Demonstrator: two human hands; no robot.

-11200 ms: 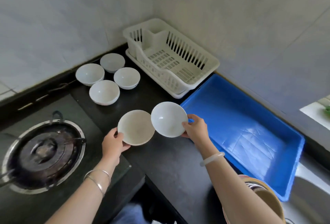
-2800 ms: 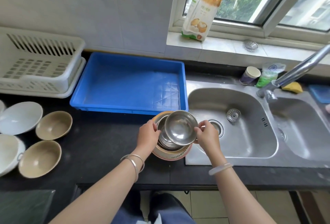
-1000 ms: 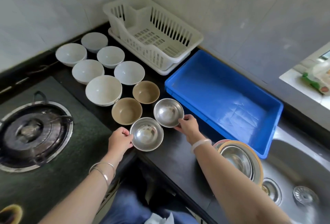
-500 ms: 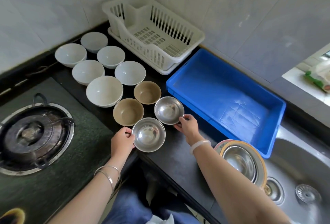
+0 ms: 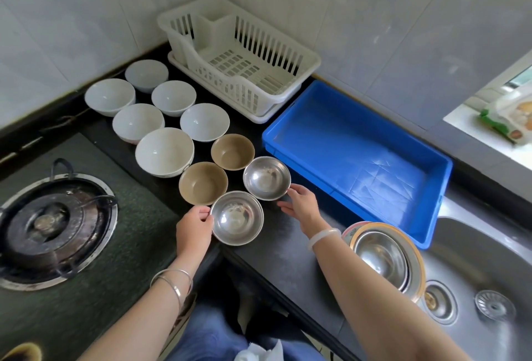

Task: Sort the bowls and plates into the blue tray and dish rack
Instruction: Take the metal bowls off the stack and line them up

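Two steel bowls stand on the black counter. My left hand [image 5: 194, 228] pinches the left rim of the near steel bowl [image 5: 237, 218]. Just right of the far steel bowl [image 5: 267, 177], my right hand [image 5: 300, 205] has relaxed fingers, and its fingertips lie close to the rim. Two tan bowls [image 5: 203, 183] sit behind them, and several white bowls [image 5: 164, 151] stand further back left. The white dish rack [image 5: 305, 58] and the blue tray [image 5: 431, 159] hold nothing. A stack of steel bowls and plates [image 5: 385, 257] rests at the sink's edge.
A gas burner [image 5: 51, 228] sits at the left on a dark hob. The steel sink [image 5: 475, 280] lies at the lower right. A windowsill with a food packet [image 5: 509, 118] is at the far right. Tiled walls close the corner.
My right hand has released the far steel bowl's rim and drawn back a little. Both steel bowls now rest on the counter, and my left hand stays on the near bowl.
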